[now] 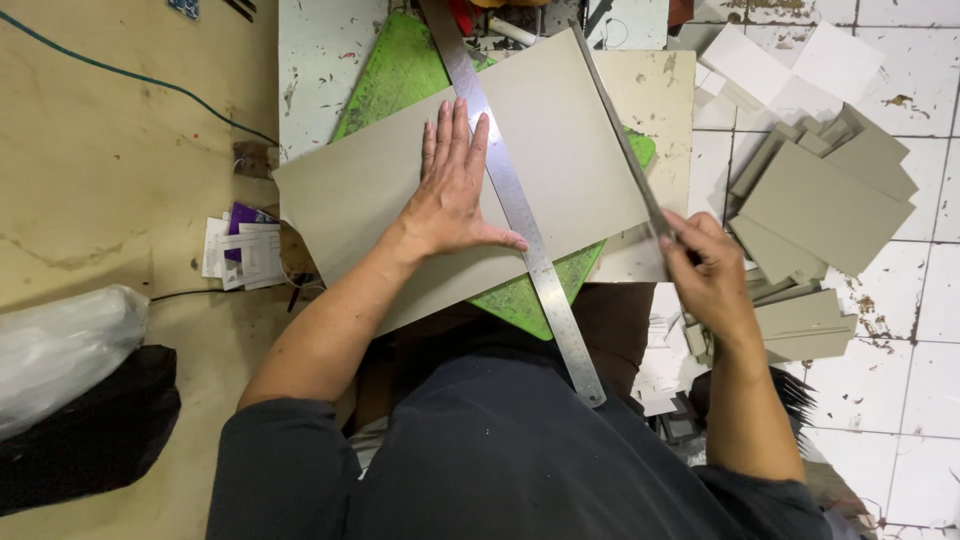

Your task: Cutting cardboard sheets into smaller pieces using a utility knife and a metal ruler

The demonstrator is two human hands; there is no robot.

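A stack of grey board pieces (825,205) lies on the white tiled floor (920,60), paper slips (240,255) lying opposite.

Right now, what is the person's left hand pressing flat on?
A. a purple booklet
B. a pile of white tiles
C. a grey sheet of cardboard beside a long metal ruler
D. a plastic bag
C: the left hand lies spread, palm down, on the grey cardboard sheet, its thumb against the metal ruler.
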